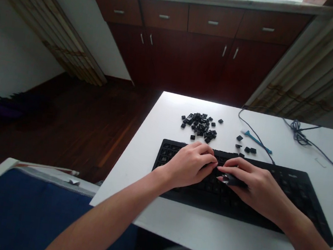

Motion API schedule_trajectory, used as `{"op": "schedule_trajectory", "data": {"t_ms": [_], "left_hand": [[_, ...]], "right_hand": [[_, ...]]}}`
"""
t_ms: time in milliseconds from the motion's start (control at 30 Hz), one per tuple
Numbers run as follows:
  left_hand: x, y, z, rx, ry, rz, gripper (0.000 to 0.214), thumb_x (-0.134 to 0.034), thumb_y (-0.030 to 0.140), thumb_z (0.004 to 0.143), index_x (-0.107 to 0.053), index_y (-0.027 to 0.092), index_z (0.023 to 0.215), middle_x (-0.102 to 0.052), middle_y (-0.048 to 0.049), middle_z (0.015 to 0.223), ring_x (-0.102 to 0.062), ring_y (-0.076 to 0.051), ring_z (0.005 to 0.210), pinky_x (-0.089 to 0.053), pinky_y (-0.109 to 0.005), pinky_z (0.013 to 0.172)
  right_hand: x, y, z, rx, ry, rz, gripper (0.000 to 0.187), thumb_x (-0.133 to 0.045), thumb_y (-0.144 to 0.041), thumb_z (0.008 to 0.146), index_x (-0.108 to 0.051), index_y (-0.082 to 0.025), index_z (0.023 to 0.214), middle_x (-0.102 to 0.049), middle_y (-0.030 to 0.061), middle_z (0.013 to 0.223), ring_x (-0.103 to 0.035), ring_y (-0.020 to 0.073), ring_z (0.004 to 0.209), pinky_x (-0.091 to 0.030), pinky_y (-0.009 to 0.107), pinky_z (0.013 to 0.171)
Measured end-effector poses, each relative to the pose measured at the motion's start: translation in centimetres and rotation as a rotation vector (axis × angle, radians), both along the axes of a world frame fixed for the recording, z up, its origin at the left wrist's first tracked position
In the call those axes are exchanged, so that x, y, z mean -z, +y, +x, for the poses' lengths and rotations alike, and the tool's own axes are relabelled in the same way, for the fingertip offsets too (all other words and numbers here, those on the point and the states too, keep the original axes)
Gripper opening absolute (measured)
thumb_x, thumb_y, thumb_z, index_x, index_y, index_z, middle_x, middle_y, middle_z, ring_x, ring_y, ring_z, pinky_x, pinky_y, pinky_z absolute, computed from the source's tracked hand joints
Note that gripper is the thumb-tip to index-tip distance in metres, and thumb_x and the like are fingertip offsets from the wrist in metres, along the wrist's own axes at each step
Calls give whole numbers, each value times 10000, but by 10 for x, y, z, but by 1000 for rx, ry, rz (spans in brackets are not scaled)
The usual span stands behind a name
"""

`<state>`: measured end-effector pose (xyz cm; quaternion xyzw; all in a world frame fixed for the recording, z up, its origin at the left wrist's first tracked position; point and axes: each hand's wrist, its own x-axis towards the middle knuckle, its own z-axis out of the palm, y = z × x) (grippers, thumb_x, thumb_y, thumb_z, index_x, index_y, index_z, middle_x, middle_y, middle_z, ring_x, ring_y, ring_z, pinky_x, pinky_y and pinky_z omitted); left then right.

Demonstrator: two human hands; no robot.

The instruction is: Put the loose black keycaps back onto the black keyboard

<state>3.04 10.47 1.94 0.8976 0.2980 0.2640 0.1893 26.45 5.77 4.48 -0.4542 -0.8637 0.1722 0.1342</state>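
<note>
A black computer keyboard [236, 197] lies on the white table [123, 184], and many of its upper-row keys are hidden by my hands. My left hand [190, 164] is curled over the keyboard's left-middle, its fingertips reaching toward the centre. Whether those fingers hold anything cannot be seen. My right hand [252, 187] closes on a small black object [232, 180], possibly a keycap, just above the keys. A heap of black keycaps [199, 125] sits beyond the keyboard, and several loose keycaps [249, 150] lie near its far edge.
A blue-handled tool [256, 141] lies on the table beside a thin black cable [253, 127]. A tangled blue cable [296, 132] is at the far right. Dark wooden cabinets [193, 51] stand ahead, above a wooden floor [78, 131]. A blue-covered surface [19, 204] is at lower left.
</note>
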Motion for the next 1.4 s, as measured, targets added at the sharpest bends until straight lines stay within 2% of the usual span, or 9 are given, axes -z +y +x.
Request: {"op": "schedule_trajectory", "data": {"t_ms": [267, 433, 600, 733, 900, 1100, 1300, 1400], "left_hand": [[-1, 0, 0, -5, -12, -7, 224, -496, 272, 987, -704, 189, 1009, -667, -77, 1067, -614, -194, 967, -524, -349, 880], [0, 0, 0, -2, -15, -12, 216, -496, 259, 984, -698, 189, 1014, -666, -76, 1071, -613, -198, 973, -520, -350, 886], [0, 1, 0, 2, -22, -23, 203, -499, 247, 981, -690, 179, 990, -666, -71, 1075, -610, -193, 965, -518, -343, 878], [-1, 1, 0, 0, -26, -25, 194, -506, 239, 977, -690, 176, 982, -668, -73, 1072, -609, -191, 961, -520, -346, 879], [0, 0, 0, -6, -32, -29, 209, -506, 252, 980, -696, 166, 976, -668, -72, 1063, -605, -189, 964, -521, -344, 880], [0, 0, -1, -8, -51, -36, 213, -507, 254, 979, -703, 175, 1003, -669, -71, 1066, -607, -193, 967, -522, -349, 885], [2, 0, 0, -8, -53, -39, 211, -509, 260, 978, -703, 183, 1010, -669, -61, 1065, -608, -189, 963, -517, -339, 891], [2, 0, -1, -4, -50, -39, 206, -512, 259, 976, -701, 181, 1000, -666, -59, 1069, -606, -189, 967, -515, -336, 893]], "right_hand": [[1, -2, -1, -8, -7, 42, 342, -593, -197, 898, -673, -277, 1221, -683, 57, 1194, -714, 218, 919, -585, 327, 781], [3, 0, 2, -35, 9, 36, 419, -582, -162, 896, -615, -291, 1294, -666, 60, 1252, -692, 237, 1022, -579, 354, 845], [3, 0, 4, -88, 38, 40, 411, -572, -89, 874, -621, -265, 1242, -684, 58, 1240, -666, 231, 1098, -555, 367, 931], [6, -1, 6, -114, 24, 81, 430, -556, -63, 861, -615, -248, 1244, -696, 69, 1224, -670, 234, 1091, -562, 384, 926], [8, 1, 9, -139, 58, 104, 391, -564, -66, 855, -644, -236, 1198, -714, 69, 1197, -683, 232, 1071, -574, 366, 897], [5, 3, 11, -85, 177, 106, 219, -597, -148, 914, -674, -227, 1103, -735, 72, 1123, -701, 206, 1013, -569, 343, 895], [11, 3, 14, -175, 77, 105, 365, -576, -36, 842, -656, -217, 1149, -713, 68, 1184, -685, 222, 1045, -561, 356, 891], [13, 3, 13, -193, 68, 113, 380, -577, -30, 831, -653, -217, 1153, -708, 64, 1197, -679, 221, 1061, -557, 353, 898]]}}
